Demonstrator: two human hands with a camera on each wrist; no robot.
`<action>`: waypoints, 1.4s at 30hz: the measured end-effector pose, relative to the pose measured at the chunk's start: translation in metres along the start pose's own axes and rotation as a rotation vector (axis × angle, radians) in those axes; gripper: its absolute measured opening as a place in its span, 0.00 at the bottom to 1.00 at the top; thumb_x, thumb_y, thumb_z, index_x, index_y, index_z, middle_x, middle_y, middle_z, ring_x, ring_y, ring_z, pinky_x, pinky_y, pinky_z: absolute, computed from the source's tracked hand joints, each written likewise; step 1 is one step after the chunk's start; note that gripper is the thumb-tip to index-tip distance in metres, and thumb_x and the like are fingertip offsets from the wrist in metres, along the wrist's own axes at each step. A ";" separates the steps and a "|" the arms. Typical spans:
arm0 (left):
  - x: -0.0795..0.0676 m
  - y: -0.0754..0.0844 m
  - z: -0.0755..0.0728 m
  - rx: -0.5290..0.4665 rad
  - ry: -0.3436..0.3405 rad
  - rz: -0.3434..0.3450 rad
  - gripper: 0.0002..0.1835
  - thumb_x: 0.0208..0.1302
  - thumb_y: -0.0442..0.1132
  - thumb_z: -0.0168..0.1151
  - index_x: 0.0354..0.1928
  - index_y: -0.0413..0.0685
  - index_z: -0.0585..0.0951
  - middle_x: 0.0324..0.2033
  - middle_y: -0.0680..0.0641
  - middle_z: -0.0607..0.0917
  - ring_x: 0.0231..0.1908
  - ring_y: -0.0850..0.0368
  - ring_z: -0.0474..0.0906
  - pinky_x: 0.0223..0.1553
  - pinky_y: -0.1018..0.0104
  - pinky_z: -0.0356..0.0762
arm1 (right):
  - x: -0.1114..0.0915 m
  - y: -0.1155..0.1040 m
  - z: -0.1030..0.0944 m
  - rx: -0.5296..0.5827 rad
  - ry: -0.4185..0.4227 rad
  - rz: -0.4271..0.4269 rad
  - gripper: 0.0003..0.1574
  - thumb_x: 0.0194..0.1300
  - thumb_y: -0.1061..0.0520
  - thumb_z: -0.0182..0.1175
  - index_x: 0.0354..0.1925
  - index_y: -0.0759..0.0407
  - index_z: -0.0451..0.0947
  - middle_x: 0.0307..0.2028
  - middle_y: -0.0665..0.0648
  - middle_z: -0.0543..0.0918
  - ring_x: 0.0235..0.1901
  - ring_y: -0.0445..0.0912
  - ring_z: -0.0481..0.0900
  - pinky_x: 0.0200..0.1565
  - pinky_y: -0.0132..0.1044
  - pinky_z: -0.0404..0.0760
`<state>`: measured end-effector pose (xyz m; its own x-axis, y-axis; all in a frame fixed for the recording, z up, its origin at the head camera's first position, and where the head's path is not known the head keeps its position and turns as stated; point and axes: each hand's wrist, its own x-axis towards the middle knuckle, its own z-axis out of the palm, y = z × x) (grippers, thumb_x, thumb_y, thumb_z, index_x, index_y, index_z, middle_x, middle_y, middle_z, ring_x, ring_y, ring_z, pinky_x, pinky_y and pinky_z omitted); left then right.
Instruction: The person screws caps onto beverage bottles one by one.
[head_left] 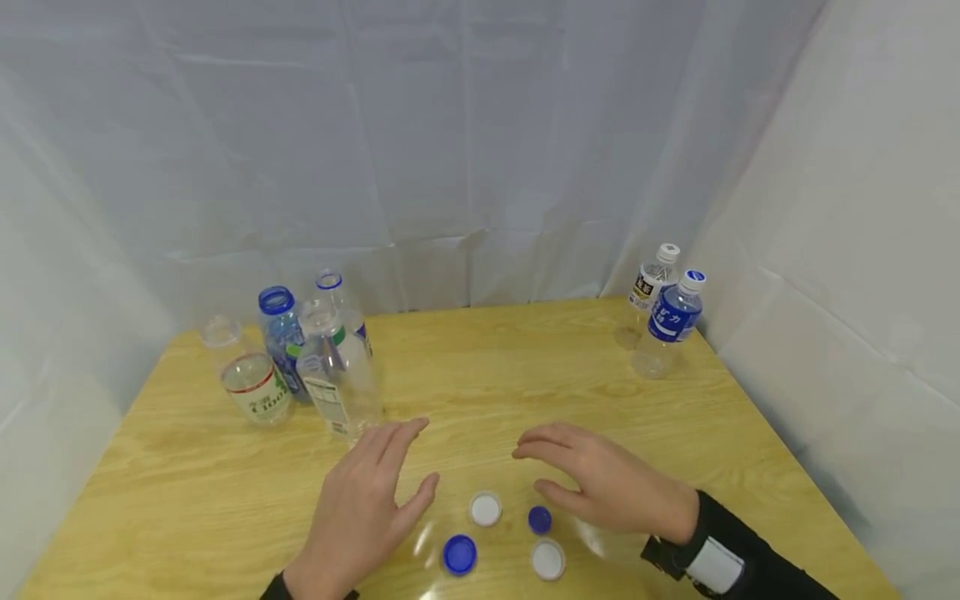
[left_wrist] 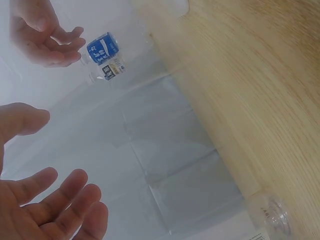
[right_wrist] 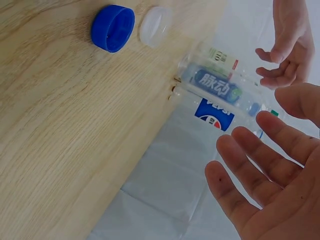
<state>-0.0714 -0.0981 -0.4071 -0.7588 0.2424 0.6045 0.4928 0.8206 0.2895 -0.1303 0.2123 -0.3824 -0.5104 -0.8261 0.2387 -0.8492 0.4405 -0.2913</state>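
Both hands hover over the table's near side with nothing in them. My left hand (head_left: 367, 504) has its fingers loosely spread, with the clear bottle with a green-and-white label (head_left: 337, 375) just beyond its fingertips. My right hand (head_left: 600, 475) faces it, fingers slightly bent and thumb apart. Between and below the hands lie loose caps: a white cap (head_left: 485, 508), a dark blue cap (head_left: 540, 520), a larger blue cap (head_left: 460, 554) and another white cap (head_left: 548, 559). In the right wrist view a blue cap (right_wrist: 113, 28) and a translucent cap (right_wrist: 155, 27) lie beyond the right hand (right_wrist: 270, 175).
At the left stand uncapped bottles: one with a cream label (head_left: 257, 387), a blue one (head_left: 283, 337) and a clear one with a blue rim (head_left: 341, 304). At the back right stand two white-capped bottles, one blue-labelled (head_left: 672, 317), one black-and-white-labelled (head_left: 651, 283). White sheets (head_left: 465, 150) enclose the wooden table (head_left: 487, 367).
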 end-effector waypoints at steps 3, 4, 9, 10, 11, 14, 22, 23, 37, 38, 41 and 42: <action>0.004 -0.001 -0.004 0.011 0.046 0.021 0.33 0.55 0.46 0.72 0.63 0.45 0.77 0.49 0.46 0.84 0.47 0.51 0.82 0.41 0.56 0.86 | 0.000 0.001 0.000 0.014 -0.011 0.020 0.24 0.71 0.51 0.63 0.64 0.47 0.75 0.61 0.49 0.78 0.61 0.42 0.76 0.61 0.41 0.79; 0.006 -0.002 -0.006 0.014 0.066 0.031 0.32 0.54 0.45 0.72 0.63 0.45 0.78 0.48 0.46 0.84 0.46 0.51 0.83 0.39 0.57 0.86 | 0.000 0.001 0.000 0.015 -0.014 0.020 0.24 0.71 0.51 0.63 0.64 0.47 0.75 0.61 0.49 0.78 0.61 0.42 0.76 0.61 0.41 0.79; 0.019 -0.007 -0.021 0.021 0.132 0.061 0.29 0.57 0.43 0.70 0.61 0.43 0.79 0.47 0.45 0.85 0.43 0.50 0.84 0.37 0.56 0.85 | -0.001 0.000 0.003 0.024 -0.034 0.030 0.23 0.71 0.51 0.63 0.63 0.48 0.76 0.61 0.50 0.79 0.61 0.43 0.77 0.61 0.42 0.79; 0.022 -0.009 -0.025 0.023 0.141 0.062 0.28 0.58 0.43 0.68 0.61 0.43 0.79 0.47 0.44 0.85 0.43 0.49 0.84 0.36 0.55 0.85 | -0.001 0.000 0.003 0.026 -0.041 0.038 0.23 0.71 0.51 0.63 0.63 0.48 0.76 0.61 0.49 0.78 0.61 0.43 0.77 0.62 0.42 0.79; 0.026 -0.010 -0.029 0.028 0.153 0.062 0.27 0.61 0.44 0.66 0.61 0.42 0.79 0.47 0.44 0.85 0.43 0.48 0.84 0.35 0.55 0.85 | -0.002 0.000 0.003 0.033 -0.047 0.050 0.23 0.71 0.51 0.63 0.63 0.48 0.77 0.61 0.49 0.78 0.62 0.43 0.77 0.62 0.42 0.79; 0.038 -0.016 -0.042 0.040 0.220 0.075 0.25 0.65 0.47 0.59 0.59 0.40 0.80 0.46 0.41 0.85 0.44 0.45 0.82 0.37 0.52 0.84 | -0.003 -0.002 0.004 0.046 -0.070 0.083 0.23 0.72 0.50 0.62 0.63 0.47 0.76 0.62 0.48 0.78 0.62 0.43 0.76 0.62 0.42 0.79; 0.069 -0.040 -0.067 0.088 0.399 0.007 0.25 0.64 0.47 0.58 0.55 0.34 0.80 0.48 0.33 0.81 0.47 0.35 0.78 0.43 0.43 0.78 | -0.008 -0.003 0.006 0.066 -0.102 0.126 0.22 0.72 0.49 0.62 0.63 0.47 0.77 0.62 0.48 0.78 0.62 0.43 0.76 0.63 0.43 0.78; 0.071 -0.044 -0.068 0.094 0.402 -0.020 0.25 0.63 0.46 0.60 0.55 0.33 0.80 0.49 0.32 0.80 0.48 0.34 0.76 0.44 0.42 0.77 | -0.008 -0.003 0.006 0.071 -0.107 0.131 0.23 0.72 0.49 0.62 0.63 0.47 0.77 0.62 0.48 0.78 0.62 0.43 0.76 0.63 0.44 0.78; 0.068 -0.077 -0.050 0.111 0.215 -0.368 0.46 0.58 0.53 0.73 0.70 0.34 0.64 0.54 0.30 0.74 0.45 0.36 0.72 0.36 0.43 0.74 | -0.009 0.000 0.012 0.101 -0.147 0.170 0.23 0.73 0.49 0.61 0.64 0.47 0.76 0.64 0.49 0.77 0.64 0.44 0.76 0.63 0.45 0.78; 0.067 -0.078 -0.048 0.106 0.189 -0.392 0.47 0.59 0.54 0.73 0.71 0.34 0.63 0.55 0.30 0.74 0.46 0.35 0.73 0.36 0.42 0.75 | -0.009 0.000 0.012 0.102 -0.145 0.169 0.23 0.73 0.49 0.61 0.64 0.47 0.76 0.64 0.49 0.77 0.64 0.44 0.76 0.63 0.45 0.78; 0.064 -0.080 -0.042 0.086 0.121 -0.458 0.51 0.60 0.58 0.71 0.75 0.36 0.59 0.58 0.30 0.73 0.47 0.33 0.75 0.37 0.39 0.78 | -0.010 -0.001 0.013 0.104 -0.139 0.168 0.23 0.73 0.49 0.61 0.64 0.48 0.77 0.63 0.49 0.77 0.64 0.44 0.76 0.63 0.45 0.78; 0.063 -0.080 -0.041 0.079 0.101 -0.477 0.52 0.60 0.59 0.70 0.75 0.36 0.58 0.59 0.30 0.73 0.49 0.32 0.75 0.39 0.38 0.78 | -0.011 -0.001 0.013 0.104 -0.137 0.168 0.23 0.73 0.49 0.61 0.64 0.48 0.77 0.63 0.49 0.78 0.64 0.44 0.76 0.63 0.45 0.78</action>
<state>-0.1417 -0.1696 -0.3621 -0.8450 -0.2176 0.4885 0.0640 0.8658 0.4963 -0.1222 0.2160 -0.3970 -0.6138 -0.7877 0.0529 -0.7321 0.5428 -0.4116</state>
